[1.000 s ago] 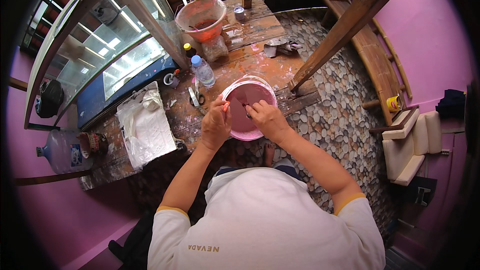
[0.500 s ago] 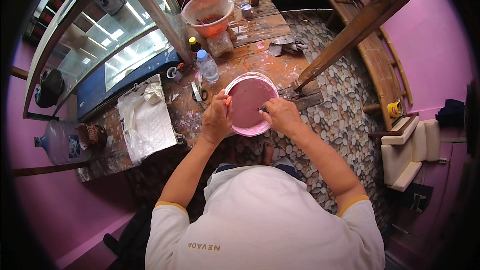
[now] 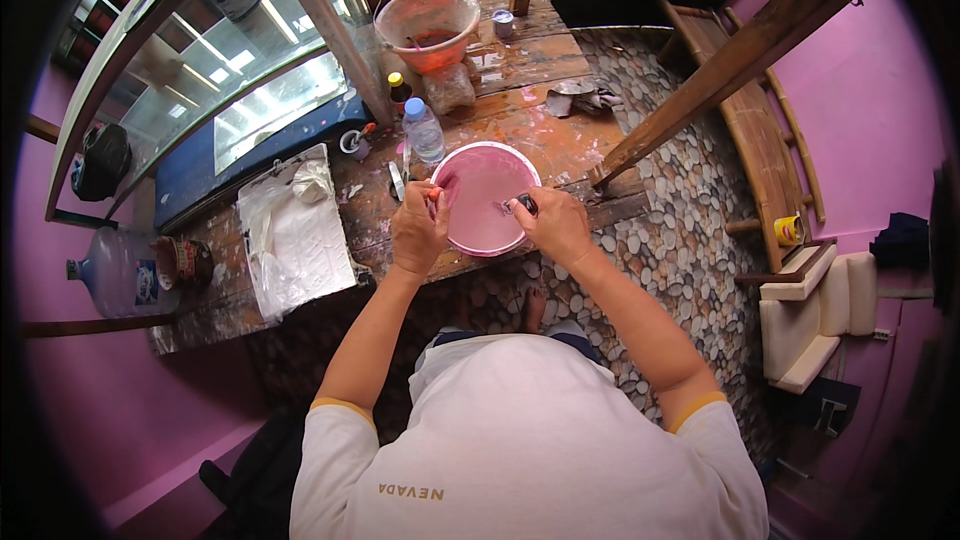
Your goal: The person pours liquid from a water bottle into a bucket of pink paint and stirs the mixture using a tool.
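Observation:
A round bucket with a pale rim holds a smooth pink liquid and sits at the front edge of the paint-stained table. At its left rim my left hand is closed on a small orange-red item; its kind cannot be made out. Over the right side of the bucket, my right hand pinches a small black object with a paler tip pointing inward above the liquid. Most of that object is hidden by the fingers. Just beyond the bucket stands a clear bottle with a blue cap.
A white sheet in plastic lies left on the wooden table. Behind are a dark bottle with yellow cap, an orange-stained basin and a crumpled grey cloth. A glass case stands left; a slanted wooden post rises right.
The bucket has shifted left and away from me and its rim looks more level. My right hand has turned, showing more of the black object. My left hand stays by the left rim.

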Demonstrator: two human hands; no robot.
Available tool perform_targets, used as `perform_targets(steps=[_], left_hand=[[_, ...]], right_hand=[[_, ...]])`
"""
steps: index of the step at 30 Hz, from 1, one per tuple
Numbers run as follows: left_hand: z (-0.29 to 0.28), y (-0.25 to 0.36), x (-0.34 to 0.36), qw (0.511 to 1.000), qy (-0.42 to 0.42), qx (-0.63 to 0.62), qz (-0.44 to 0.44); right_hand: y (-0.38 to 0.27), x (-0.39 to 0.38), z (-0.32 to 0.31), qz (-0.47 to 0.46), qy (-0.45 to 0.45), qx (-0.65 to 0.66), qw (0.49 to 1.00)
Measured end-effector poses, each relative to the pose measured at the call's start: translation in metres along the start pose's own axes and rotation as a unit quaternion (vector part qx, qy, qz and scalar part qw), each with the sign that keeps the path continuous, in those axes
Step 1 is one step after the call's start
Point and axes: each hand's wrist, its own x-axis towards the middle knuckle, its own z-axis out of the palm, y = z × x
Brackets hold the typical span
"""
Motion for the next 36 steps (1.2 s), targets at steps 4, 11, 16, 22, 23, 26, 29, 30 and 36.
perform_targets(steps=[4,11,16,22,23,26,29,30,36], left_hand=[[-0.002,0.001,0.002,0.998,0.05,-0.015,0.026],[-0.013,0.039,0.008,0.988,0.108,0.072,0.084],[-0.011,0.048,0.007,0.997,0.069,-0.016,0.018],[0.007,0.045,0.002,0.996,0.051,-0.059,0.046],[0.009,0.045,0.001,0.995,0.052,-0.053,0.061],[0.011,0.043,-0.002,0.996,0.043,-0.041,0.071],[0.012,0.037,0.001,0.996,0.055,-0.035,0.06],[0.011,0.034,0.001,0.996,0.054,-0.034,0.06],[0.005,0.033,0.009,0.996,0.084,-0.034,0.025]], right_hand=[[-0.006,0.007,-0.003,0.083,0.06,0.081,0.991],[-0.015,0.014,0.005,0.083,0.064,-0.002,0.995],[-0.024,0.018,0.018,0.08,0.041,0.009,0.996],[-0.024,0.02,0.014,0.073,0.085,0.114,0.987],[-0.026,0.019,0.009,0.084,0.08,0.139,0.983],[-0.027,0.016,0.003,0.091,0.081,0.17,0.978],[-0.029,0.012,-0.01,0.103,0.084,0.201,0.971],[-0.028,0.012,-0.014,0.104,0.084,0.201,0.97],[-0.013,0.016,-0.009,0.067,0.135,0.05,0.987]])
